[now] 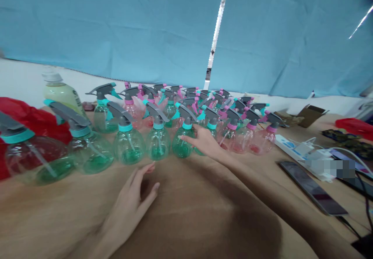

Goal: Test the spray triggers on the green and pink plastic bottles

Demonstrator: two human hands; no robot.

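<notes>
Green spray bottle, upright, right hand's fingers at its right side

Toward eight o'clock, the green-tinted spray bottles looked like smooth, glossy, see-through plastic, as did the pink-tinted bottles between three and four; their grey trigger heads seemed duller, opaque plastic. The tabletop at six had a smooth, wood-like surface. At twelve, the blue cloth was matt and creased. The red sheeting at nine resembled thin, crumpled plastic. At three, the box looked like matt cardboard; nearer four, the phone had a glossy, glass-like screen.
</notes>
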